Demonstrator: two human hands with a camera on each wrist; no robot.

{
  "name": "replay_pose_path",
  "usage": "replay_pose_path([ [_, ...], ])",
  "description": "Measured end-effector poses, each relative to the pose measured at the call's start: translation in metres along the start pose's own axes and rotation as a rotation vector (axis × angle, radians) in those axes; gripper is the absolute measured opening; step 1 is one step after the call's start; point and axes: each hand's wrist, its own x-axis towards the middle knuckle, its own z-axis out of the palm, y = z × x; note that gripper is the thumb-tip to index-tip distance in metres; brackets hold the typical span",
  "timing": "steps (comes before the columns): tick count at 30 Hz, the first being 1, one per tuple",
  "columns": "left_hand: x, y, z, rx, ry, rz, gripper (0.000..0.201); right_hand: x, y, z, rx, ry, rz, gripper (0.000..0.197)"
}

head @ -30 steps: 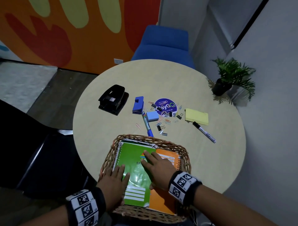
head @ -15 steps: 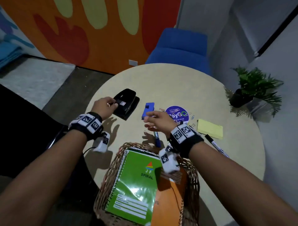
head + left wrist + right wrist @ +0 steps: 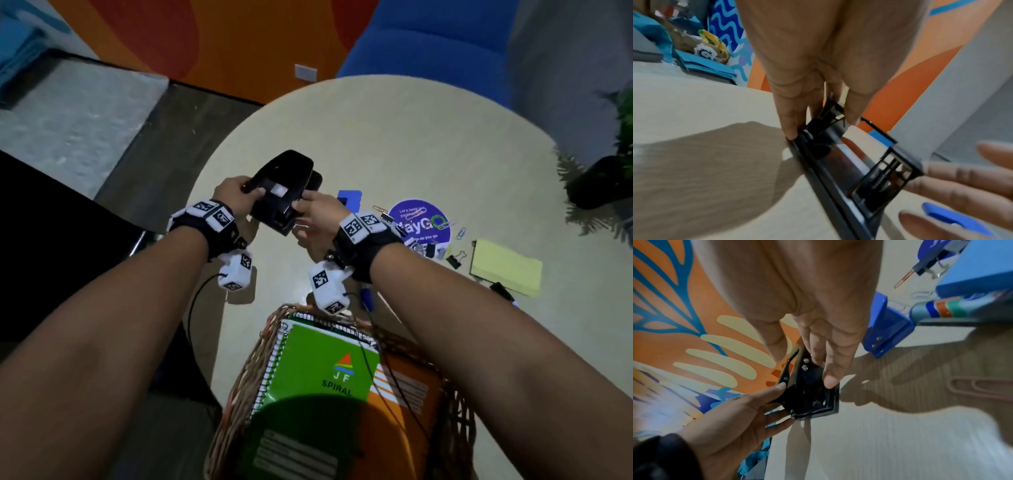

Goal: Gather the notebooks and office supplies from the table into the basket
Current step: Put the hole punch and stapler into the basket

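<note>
Both hands hold the black hole punch [image 3: 281, 192], tilted above the left side of the round table [image 3: 411, 137]. My left hand [image 3: 251, 193] pinches its left end; the left wrist view shows fingertips [image 3: 791, 134] on the punch [image 3: 838, 154]. My right hand [image 3: 301, 209] grips the right end, thumb and fingers on either side of the punch [image 3: 807, 394]. The wicker basket [image 3: 239, 394] at the near edge holds a green spiral notebook [image 3: 318, 370] and an orange notebook [image 3: 404, 411].
A blue stapler [image 3: 351, 198], a purple round sticker [image 3: 419, 222], a yellow sticky-note pad [image 3: 507, 267], binder clips [image 3: 455, 258] and paper clips lie right of my hands. A blue chair [image 3: 428, 41] stands behind the table and a potted plant [image 3: 603, 178] at its right.
My hands left the notebooks in the basket and went to the hole punch. The right hand moved left from the stapler, and the punch now sits tilted up in both hands.
</note>
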Motion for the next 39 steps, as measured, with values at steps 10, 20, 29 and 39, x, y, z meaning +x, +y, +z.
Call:
replay_pose_path([
  [10, -0.081, 0.042, -0.063, -0.324, 0.180, 0.229, 0.039, -0.101, -0.043, -0.013, -0.063, 0.016, -0.356, 0.028],
  [20, -0.265, 0.089, -0.066, -0.327, 0.162, 0.579, 0.039, -0.271, 0.001, -0.040, -0.169, 0.132, -0.677, 0.020],
  [29, -0.341, 0.032, 0.059, -0.106, -0.508, 0.594, 0.054, -0.326, 0.173, -0.105, -0.235, 0.353, -0.389, 0.034],
  [39, -0.343, 0.021, 0.076, 0.012, -0.688, 0.602, 0.029, -0.320, 0.211, -0.106, -0.261, 0.410, -0.230, 0.037],
])
